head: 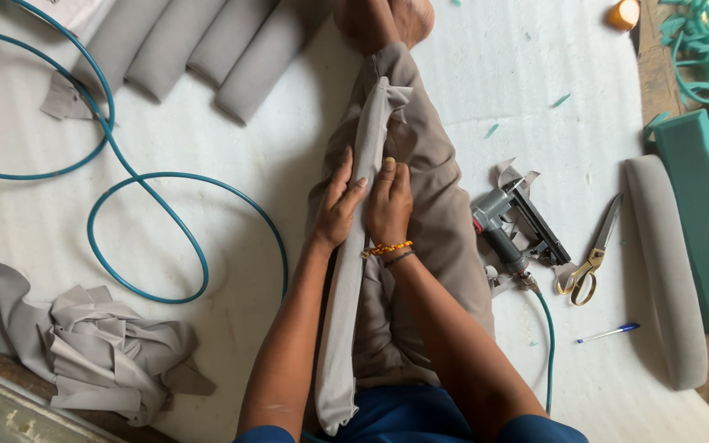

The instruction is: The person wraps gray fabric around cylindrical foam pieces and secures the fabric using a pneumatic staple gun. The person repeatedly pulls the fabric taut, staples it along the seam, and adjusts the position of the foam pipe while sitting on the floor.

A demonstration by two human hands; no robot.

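The person wore blue short sleeves [535,428] and taupe trousers [445,213] — on the right wrist, a beaded orange-yellow bracelet [387,248] and a dark band [400,258]; feet were bare.

Four finished grey padded rolls: three [198,49] side by side at top left, one [666,271] at right. One fabric-covered strip [354,246] on lap. One staple gun [510,226]. One pair of scissors [592,254]. One blue pen [609,332]. One teal air hose [149,238]. One pile of grey fabric scraps [100,349].
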